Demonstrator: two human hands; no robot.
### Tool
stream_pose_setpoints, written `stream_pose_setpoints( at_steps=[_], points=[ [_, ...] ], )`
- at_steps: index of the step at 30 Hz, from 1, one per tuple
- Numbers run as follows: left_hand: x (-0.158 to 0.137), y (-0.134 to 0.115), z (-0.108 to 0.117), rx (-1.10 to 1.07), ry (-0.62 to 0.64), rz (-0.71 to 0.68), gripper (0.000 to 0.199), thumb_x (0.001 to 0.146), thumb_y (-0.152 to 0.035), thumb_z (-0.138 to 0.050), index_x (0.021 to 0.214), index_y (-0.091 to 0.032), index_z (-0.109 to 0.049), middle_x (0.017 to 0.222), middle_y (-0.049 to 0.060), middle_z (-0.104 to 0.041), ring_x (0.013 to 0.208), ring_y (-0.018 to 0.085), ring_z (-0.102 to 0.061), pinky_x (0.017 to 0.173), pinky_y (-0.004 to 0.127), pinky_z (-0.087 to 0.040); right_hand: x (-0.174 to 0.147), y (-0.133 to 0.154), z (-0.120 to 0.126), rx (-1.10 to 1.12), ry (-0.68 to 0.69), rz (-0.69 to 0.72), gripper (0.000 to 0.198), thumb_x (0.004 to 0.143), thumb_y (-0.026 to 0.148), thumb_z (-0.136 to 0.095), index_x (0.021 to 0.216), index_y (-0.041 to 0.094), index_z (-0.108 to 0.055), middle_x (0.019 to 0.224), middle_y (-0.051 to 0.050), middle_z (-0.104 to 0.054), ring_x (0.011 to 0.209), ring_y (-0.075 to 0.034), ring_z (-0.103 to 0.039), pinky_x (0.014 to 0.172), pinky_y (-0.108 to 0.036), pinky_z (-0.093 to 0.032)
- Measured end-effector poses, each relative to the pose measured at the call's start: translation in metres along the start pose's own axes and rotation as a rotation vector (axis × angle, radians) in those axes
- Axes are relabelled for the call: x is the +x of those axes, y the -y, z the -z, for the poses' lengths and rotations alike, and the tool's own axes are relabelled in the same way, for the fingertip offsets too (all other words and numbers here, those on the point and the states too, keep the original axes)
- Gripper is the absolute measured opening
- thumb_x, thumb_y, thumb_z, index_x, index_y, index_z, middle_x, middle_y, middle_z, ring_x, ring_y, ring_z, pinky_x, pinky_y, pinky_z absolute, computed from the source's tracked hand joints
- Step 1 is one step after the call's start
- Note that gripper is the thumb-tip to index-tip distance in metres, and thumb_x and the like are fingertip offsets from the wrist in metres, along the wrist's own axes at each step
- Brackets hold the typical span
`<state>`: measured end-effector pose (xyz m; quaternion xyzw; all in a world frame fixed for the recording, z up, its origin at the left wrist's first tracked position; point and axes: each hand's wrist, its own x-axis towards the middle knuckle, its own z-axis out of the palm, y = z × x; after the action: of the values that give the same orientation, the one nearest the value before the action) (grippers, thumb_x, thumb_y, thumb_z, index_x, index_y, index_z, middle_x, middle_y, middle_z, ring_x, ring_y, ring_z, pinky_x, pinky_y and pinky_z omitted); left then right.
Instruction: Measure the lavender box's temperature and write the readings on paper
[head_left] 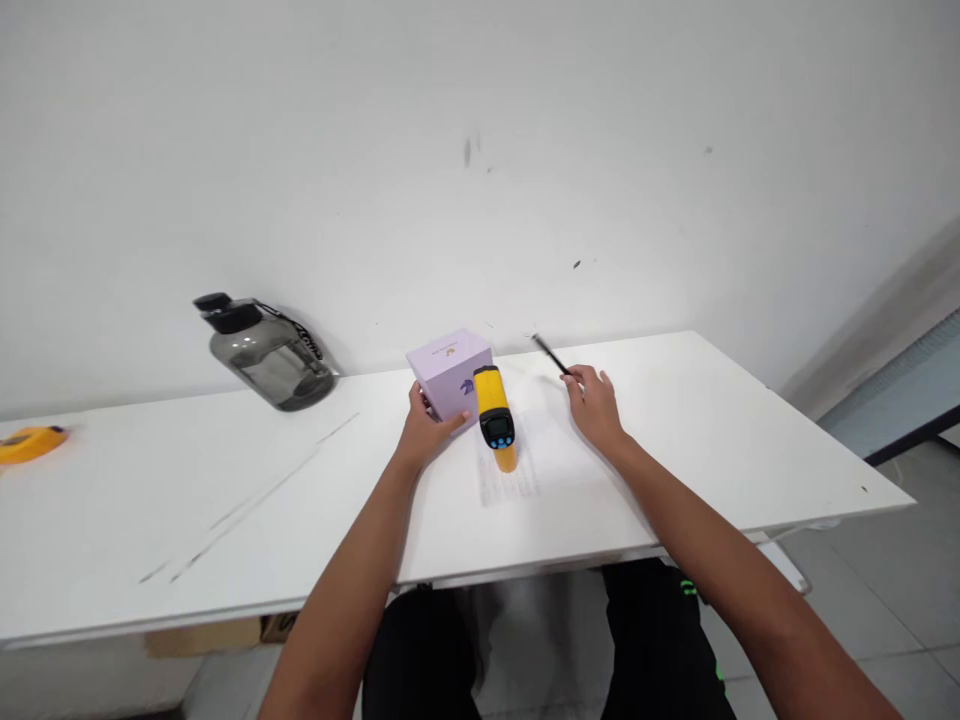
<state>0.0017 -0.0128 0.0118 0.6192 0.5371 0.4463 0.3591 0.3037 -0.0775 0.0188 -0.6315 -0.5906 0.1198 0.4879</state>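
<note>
My left hand [426,428] is closed around the left side of a lavender box [448,382], its thumb across the front and fingers behind. Beside the box on its right, a yellow and black infrared thermometer gun [495,408] stands on its handle, with its small screen and blue buttons toward me. A printed sheet of paper [510,488] lies under it. My right hand [594,402] pinches the near end of a slim black pen-like stick [551,355], which points up and left, toward the wall. What kind of stick it is does not show clearly.
A grey see-through water bottle [274,355] with a black lid and strap leans at the back left. A yellow-orange tool [31,444] lies at the far left edge of view. The white table [247,510] backs against a white wall [375,180].
</note>
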Motion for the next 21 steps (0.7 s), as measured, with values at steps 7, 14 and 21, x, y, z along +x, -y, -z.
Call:
stream_pose_setpoints(
  at_steps=[7, 14, 21],
  points=[
    [0.001, 0.003, 0.000, 0.007, 0.009, 0.007, 0.114, 0.062, -0.045, -0.096, 0.154, -0.030, -0.029, 0.144, 0.016, -0.058, 0.122, 0.030, -0.067, 0.098, 0.048, -0.061, -0.022, 0.022, -0.016, 0.431, 0.072, -0.133, 0.044, 0.094, 0.059, -0.054, 0.120, 0.027, -0.039, 0.109, -0.010, -0.079, 0.079, -0.021, -0.068, 0.075, -0.037, -0.053],
    [-0.001, -0.001, 0.002, 0.012, 0.038, 0.013, 0.117, 0.064, -0.048, -0.094, 0.157, -0.030, -0.025, 0.150, 0.018, -0.054, 0.128, 0.033, -0.064, 0.101, 0.049, -0.060, -0.014, 0.021, -0.014, 0.578, 0.029, -0.145, 0.051, 0.088, 0.052, -0.055, 0.130, 0.024, -0.045, 0.092, -0.002, -0.067, 0.087, -0.021, -0.067, 0.085, -0.038, -0.054],
    [-0.001, 0.002, 0.002, 0.030, 0.041, 0.025, 0.121, 0.064, -0.051, -0.094, 0.159, -0.031, -0.022, 0.150, 0.018, -0.054, 0.129, 0.033, -0.064, 0.105, 0.050, -0.058, -0.020, 0.022, -0.001, 0.405, -0.049, -0.087, 0.033, 0.083, 0.048, -0.064, 0.105, 0.026, -0.052, 0.080, 0.003, -0.057, 0.070, -0.016, -0.053, 0.070, -0.031, -0.048]
  ],
)
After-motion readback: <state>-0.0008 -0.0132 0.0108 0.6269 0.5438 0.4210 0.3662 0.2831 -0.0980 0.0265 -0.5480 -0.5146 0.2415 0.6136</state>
